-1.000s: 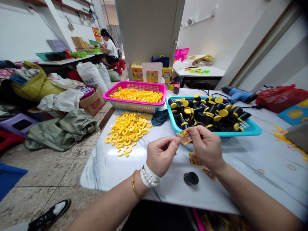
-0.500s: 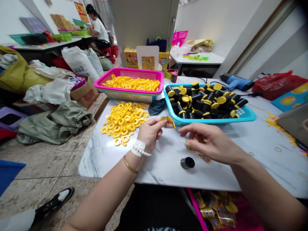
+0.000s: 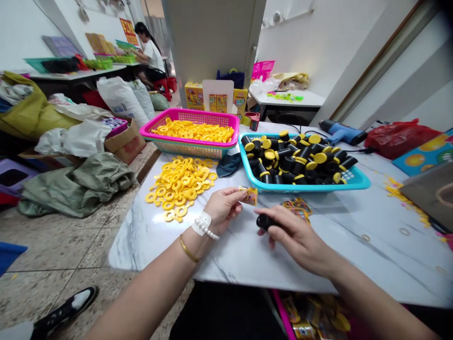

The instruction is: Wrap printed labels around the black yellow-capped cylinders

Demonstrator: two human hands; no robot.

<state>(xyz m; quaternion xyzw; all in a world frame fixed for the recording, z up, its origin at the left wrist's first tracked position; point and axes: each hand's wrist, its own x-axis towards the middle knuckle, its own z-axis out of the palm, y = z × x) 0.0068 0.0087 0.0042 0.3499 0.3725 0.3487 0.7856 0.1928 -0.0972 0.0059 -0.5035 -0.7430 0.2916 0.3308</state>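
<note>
My left hand (image 3: 223, 208) pinches a small yellow printed sticker (image 3: 250, 195) between thumb and fingers, just in front of the blue tray. My right hand (image 3: 293, 234) is closed round a black spool (image 3: 264, 221) on the marble table (image 3: 148, 236). Several more stickers (image 3: 297, 207) lie on the table beyond my right hand. A blue tray (image 3: 357, 181) holds several black spools with yellow caps (image 3: 300, 158). Loose yellow rings (image 3: 179, 185) are heaped to the left of my left hand.
A pink basket (image 3: 193, 141) of yellow rings stands behind the loose heap. A blue heat gun (image 3: 340, 132) and a red bag (image 3: 398, 138) lie at the far right. Sacks and boxes (image 3: 78, 179) crowd the floor on the left. Another person (image 3: 150, 54) sits at a far table.
My left hand has kept the sticker while my right hand let go of it, dropped to the table and closed on the black spool.
</note>
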